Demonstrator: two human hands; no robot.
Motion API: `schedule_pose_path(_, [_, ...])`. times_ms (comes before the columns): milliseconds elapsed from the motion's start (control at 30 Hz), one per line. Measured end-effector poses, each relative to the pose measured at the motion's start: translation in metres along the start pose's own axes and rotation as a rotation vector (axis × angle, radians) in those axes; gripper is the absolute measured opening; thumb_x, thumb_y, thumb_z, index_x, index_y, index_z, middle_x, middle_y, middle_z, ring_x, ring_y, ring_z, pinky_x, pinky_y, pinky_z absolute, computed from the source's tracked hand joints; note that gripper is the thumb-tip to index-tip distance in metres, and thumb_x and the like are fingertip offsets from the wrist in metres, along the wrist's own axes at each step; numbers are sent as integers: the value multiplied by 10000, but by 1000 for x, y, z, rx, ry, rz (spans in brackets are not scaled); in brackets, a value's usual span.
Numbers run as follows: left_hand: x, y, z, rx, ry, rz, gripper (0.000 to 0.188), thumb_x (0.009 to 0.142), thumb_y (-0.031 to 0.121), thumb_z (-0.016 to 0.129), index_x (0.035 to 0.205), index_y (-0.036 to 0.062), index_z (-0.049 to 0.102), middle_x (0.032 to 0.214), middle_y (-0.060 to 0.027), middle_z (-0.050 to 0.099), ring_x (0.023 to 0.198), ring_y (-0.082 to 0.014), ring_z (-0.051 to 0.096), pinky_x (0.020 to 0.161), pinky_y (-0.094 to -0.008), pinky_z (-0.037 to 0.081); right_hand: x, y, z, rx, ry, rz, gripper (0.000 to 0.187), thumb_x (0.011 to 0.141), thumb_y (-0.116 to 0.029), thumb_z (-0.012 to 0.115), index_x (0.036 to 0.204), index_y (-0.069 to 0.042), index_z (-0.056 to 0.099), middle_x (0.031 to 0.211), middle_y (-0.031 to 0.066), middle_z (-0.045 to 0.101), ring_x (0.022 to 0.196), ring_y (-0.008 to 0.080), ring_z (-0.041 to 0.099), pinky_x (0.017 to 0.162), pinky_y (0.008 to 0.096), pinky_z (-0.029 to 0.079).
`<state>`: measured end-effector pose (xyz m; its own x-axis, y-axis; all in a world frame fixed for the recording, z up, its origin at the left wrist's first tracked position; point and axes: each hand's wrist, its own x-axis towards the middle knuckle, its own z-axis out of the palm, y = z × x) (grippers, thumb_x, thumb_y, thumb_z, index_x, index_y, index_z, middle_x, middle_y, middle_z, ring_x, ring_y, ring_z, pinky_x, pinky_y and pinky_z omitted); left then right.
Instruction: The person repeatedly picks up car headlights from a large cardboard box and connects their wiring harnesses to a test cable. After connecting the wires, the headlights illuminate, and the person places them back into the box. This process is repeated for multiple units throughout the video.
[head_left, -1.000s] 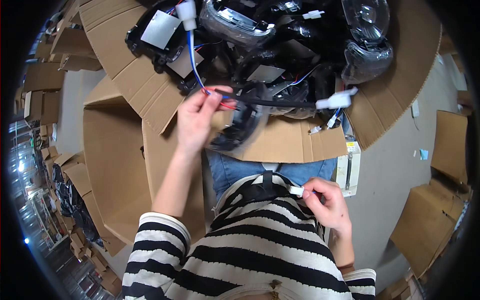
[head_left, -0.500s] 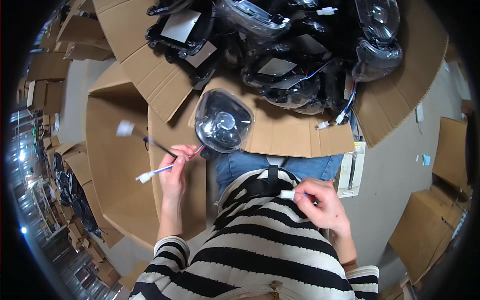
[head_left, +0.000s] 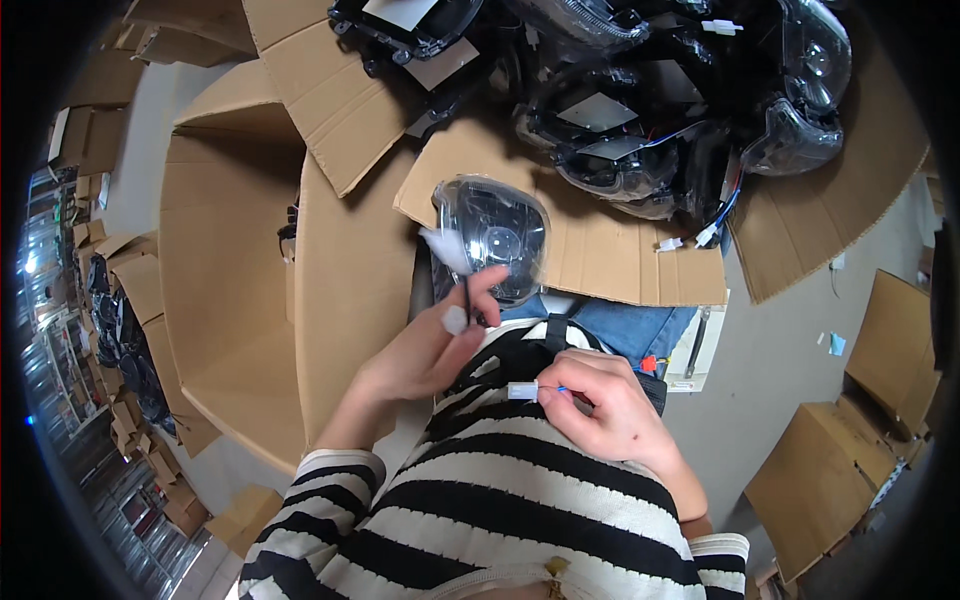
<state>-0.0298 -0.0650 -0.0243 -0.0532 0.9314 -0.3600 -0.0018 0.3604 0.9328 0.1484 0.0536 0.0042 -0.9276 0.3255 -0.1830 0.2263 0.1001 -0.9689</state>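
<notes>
- Your left hand (head_left: 425, 355) is closed around a thin dark wire (head_left: 467, 298), thumb and fingers pinched together, with a small white plug (head_left: 455, 320) showing at the fingertips.
- That wire runs up from your left hand to a clear lamp (head_left: 495, 238), which lies just above the hand, on the edge of a cardboard flap (head_left: 610, 250) over your lap.
- A second white plug (head_left: 443, 248) sits against the left side of the lamp, blurred.
- Your right hand (head_left: 605, 405) is curled in front of your striped top (head_left: 520, 500), fingers pinched on a small white connector (head_left: 522, 390) that sticks out to the left of the fingertips, with a short blue lead at the grip.
- The two hands are near each other but apart; the connector in your right hand does not touch the plug in your left.
- Behind the lamp, a pile of lamps (head_left: 640, 110) with black housings fills the top of the view, lying on opened cardboard, with loose wires and white plugs (head_left: 690, 240) trailing at its lower right edge.
- To your left stands an open box (head_left: 225, 290), its inside bare as far as you can see.
- More boxes (head_left: 850, 470) stand on the grey floor (head_left: 770, 350) to your right.
</notes>
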Motion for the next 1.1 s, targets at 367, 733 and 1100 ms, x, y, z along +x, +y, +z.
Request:
schedule_pose_path(367, [23, 0, -5, 243, -378, 257, 287, 855, 249, 487, 1064, 66, 559, 782, -135, 593, 687, -309, 570, 616, -351, 458, -12, -13, -44, -22, 191, -45, 17, 693, -15, 553, 707, -8, 545, 562, 66, 460, 496, 199, 445, 469, 307, 352])
schedule_pose_path(733, [67, -7, -8, 176, -1131, 213, 231, 862, 221, 481, 955, 80, 638, 678, -129, 555, 632, -278, 524, 543, -325, 415, 3, 13, -60, -113, -71, -104, 62, 750, -68, 540, 740, -9, 556, 623, 87, 501, 582, 245, 498, 539, 332, 383])
schedule_pose_path(1100, [76, 2, 1, 18, -1141, 107, 385, 900, 335, 390, 803, 93, 673, 551, -121, 546, 475, -212, 485, 472, -313, 383, 0, 6, -29, -329, 19, -158, 53, 681, -33, 583, 721, -19, 551, 611, 79, 458, 571, 250, 459, 517, 326, 379])
